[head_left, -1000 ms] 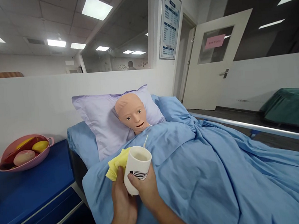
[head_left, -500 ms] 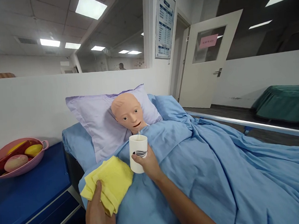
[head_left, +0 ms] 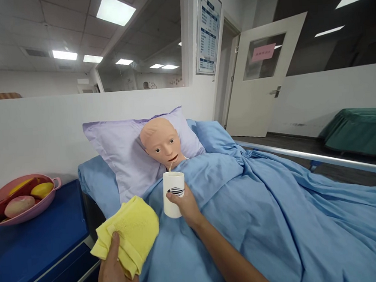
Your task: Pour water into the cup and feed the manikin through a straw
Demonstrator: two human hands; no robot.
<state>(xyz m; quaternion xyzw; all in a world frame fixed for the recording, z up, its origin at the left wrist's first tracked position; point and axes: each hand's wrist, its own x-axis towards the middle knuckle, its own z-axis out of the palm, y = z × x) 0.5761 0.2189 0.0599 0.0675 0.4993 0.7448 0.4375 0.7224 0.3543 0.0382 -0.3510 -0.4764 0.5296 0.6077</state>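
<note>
My right hand (head_left: 186, 206) is wrapped round a white mug (head_left: 171, 202) with a black striped print, held upright over the bed. A thin straw (head_left: 171, 166) stands up out of the mug, its top close below the mouth of a manikin (head_left: 162, 138). The manikin's head rests tilted on a lilac pillow (head_left: 118, 150), and a blue quilt (head_left: 244, 206) covers its body. In my left hand (head_left: 114, 266) is a folded yellow towel (head_left: 133, 230), pinched under the thumb. The towel is left of the mug, apart from it; the fingers beneath it are hidden.
On the left, a blue bedside cabinet (head_left: 67, 218) carries a pink basket (head_left: 47, 201) of fruit. A metal bed rail (head_left: 305, 155) runs along the far side. Beyond it are an open door (head_left: 266, 105) and a green-covered object (head_left: 361, 131).
My left hand has moved left with the yellow towel, away from the mug. The straw now leans the other way, and the mug has barely shifted.
</note>
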